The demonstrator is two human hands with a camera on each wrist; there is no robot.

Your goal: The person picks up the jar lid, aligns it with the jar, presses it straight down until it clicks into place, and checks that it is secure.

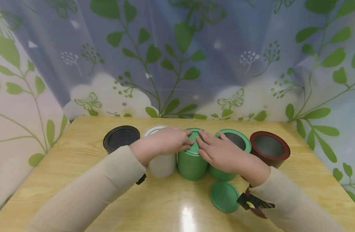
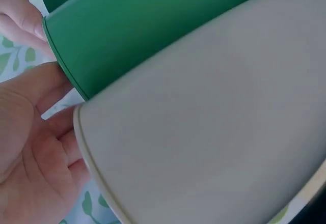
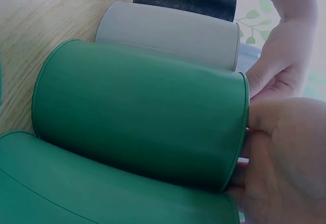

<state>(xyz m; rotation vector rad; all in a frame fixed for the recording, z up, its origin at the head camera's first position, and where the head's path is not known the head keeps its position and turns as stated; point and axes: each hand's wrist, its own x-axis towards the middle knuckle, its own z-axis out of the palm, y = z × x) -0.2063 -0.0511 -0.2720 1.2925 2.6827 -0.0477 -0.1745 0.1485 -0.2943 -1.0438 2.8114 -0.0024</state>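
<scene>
Both hands rest on the lid of the middle green canister. My left hand reaches over the white canister and lays its fingers on the left side of the green lid. From the right, my right hand spreads its fingers over the lid's right edge, its palm passing above a second green canister that stands uncovered. In the left wrist view the left fingers lie relaxed at the rims; the right wrist view shows the right fingers at the green rim.
A black lidded canister stands at the row's left end, an uncovered dark red canister at its right end. A loose green lid lies in front on the wooden table. A dark red lid shows partly under the right forearm.
</scene>
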